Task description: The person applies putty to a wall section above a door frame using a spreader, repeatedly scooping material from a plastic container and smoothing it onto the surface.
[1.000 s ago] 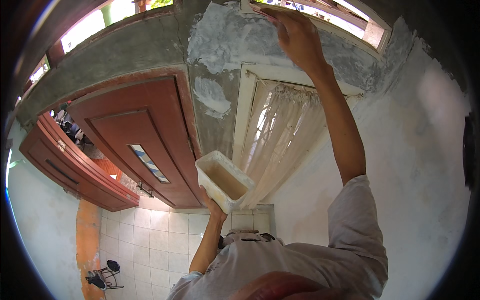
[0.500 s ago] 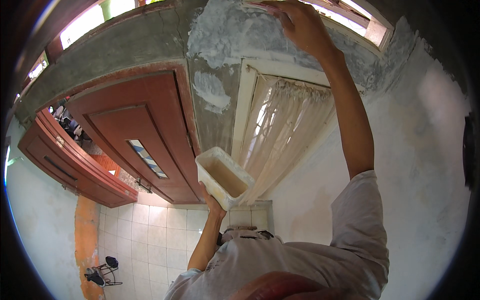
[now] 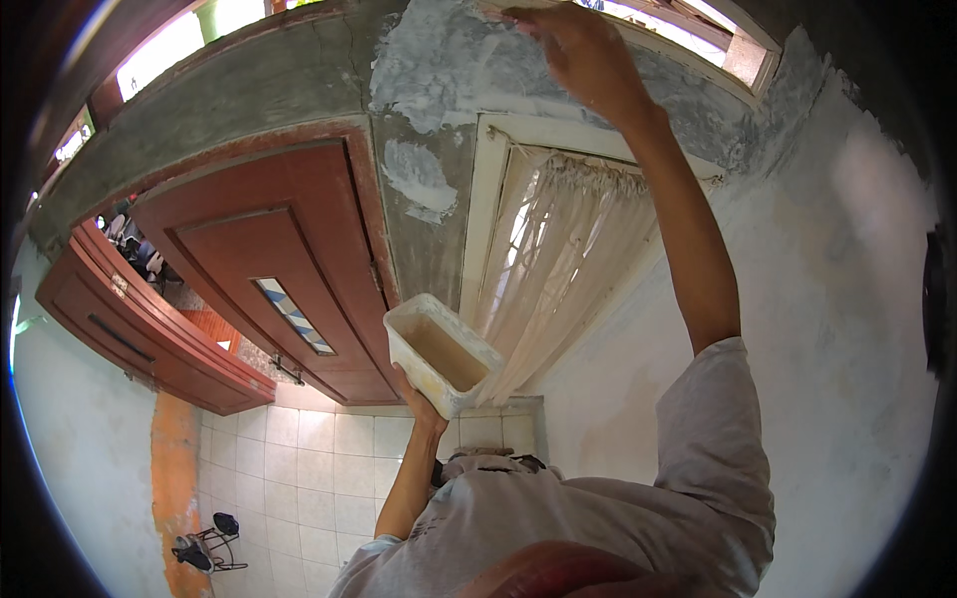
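My left hand [image 3: 424, 404] grips the lower side of a white rectangular tub [image 3: 435, 381], its mouth tilted toward me. Inside the tub is a pale beige surface, and whitish smears coat the rim. High up, my right hand [image 3: 586, 62] is raised to the grey wall, with its fingers bent by a patch of white filler [image 3: 429, 70]. Whatever those fingers hold lies at the picture's upper edge and is mostly hidden. Under my right hand is a white-framed window with a beige curtain [image 3: 558, 249].
A reddish-brown door [image 3: 269, 259] stands left of the tub, with another door leaf [image 3: 150, 319] swung open beyond it. Bright openings run above the wall. A small stand with dark items [image 3: 207, 546] sits on the tiled floor [image 3: 299, 468]. At right is a pale wall [image 3: 837, 349].
My right hand has shifted slightly left and down along the filler patch. The tub in my left hand has moved a touch to the left.
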### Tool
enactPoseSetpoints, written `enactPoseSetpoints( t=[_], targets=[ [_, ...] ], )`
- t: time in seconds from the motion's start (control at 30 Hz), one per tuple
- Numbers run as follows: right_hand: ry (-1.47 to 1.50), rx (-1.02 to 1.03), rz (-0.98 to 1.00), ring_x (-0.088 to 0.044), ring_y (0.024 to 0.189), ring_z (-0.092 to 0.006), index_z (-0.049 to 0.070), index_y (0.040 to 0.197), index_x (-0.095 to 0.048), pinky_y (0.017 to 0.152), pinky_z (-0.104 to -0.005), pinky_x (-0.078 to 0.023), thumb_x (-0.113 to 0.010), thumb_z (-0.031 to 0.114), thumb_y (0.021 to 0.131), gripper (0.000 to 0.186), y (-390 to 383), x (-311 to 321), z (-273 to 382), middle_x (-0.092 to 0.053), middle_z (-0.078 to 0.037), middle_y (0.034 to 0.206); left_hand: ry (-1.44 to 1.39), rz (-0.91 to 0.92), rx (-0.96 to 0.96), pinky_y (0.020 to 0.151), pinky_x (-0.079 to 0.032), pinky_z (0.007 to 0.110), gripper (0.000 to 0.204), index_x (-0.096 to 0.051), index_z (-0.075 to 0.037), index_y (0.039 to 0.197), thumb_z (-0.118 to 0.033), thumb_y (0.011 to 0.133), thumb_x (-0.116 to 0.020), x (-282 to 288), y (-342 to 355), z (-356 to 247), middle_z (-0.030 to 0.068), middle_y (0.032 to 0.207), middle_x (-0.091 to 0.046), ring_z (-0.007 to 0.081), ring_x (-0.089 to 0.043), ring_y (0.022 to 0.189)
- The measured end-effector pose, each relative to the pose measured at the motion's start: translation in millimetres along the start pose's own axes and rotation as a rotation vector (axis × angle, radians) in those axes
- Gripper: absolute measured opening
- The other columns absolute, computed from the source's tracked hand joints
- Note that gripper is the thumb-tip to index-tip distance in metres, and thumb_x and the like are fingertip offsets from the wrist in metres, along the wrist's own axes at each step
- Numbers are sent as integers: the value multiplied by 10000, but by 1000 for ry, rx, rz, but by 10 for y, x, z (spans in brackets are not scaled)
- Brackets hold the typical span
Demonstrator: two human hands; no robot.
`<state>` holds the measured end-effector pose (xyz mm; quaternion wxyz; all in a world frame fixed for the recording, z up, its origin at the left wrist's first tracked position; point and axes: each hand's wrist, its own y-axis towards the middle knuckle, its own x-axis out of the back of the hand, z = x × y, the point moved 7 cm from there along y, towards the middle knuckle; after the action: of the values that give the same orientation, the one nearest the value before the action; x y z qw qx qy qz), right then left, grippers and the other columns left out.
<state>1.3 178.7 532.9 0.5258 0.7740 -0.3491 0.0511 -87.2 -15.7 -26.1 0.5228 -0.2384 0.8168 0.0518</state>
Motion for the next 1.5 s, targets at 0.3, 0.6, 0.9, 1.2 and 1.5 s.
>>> enactPoseSetpoints(
  t=[0.3,0.6,0.9,1.2,1.5],
  targets=[
    [45,-99,-196,-687,964,-297,139,1289,-710,894,-448,-535,-610,-96,864,496,-457,76,24,-734,-102,1079,-30,-22,-8,1185,-412,470,832,-344,-128,1608,-729,1033,-360,20,-22,-17,100,1584,-453,310,-466,1431],
    [-19,-170,-392,-694,982,-265,154,1313,-697,914,-426,-525,-659,-72,851,516,-284,-626,658,-753,-49,1159,-19,1,9,1168,-432,469,798,-365,-122,1591,-706,1046,-357,-71,11,35,105,1537,-503,312,-516,1383],
    [27,-377,-540,-675,1003,-237,184,1363,-679,919,-384,-511,-574,-159,808,661,-516,-293,216,-745,-31,1251,-22,-32,1,1172,-429,477,785,-346,-129,1601,-695,1056,-337,-22,-71,-41,100,1560,-473,307,-492,1408],
    [11,-335,-276,-690,1064,-248,179,1243,-709,915,-435,-478,-617,-104,816,520,-225,-842,847,-735,5,1212,11,-10,-16,1183,-417,477,820,-332,-132,1609,-722,1040,-344,-35,-22,-64,108,1576,-452,314,-471,1427],
    [-84,-262,-252,-673,1056,-265,190,1361,-683,960,-411,-497,-636,-90,816,615,-431,-114,-96,-740,-25,1216,6,-60,-38,1183,-418,470,830,-342,-121,1603,-724,1033,-368,-20,-61,-100,104,1576,-456,312,-475,1423]
  ],
)
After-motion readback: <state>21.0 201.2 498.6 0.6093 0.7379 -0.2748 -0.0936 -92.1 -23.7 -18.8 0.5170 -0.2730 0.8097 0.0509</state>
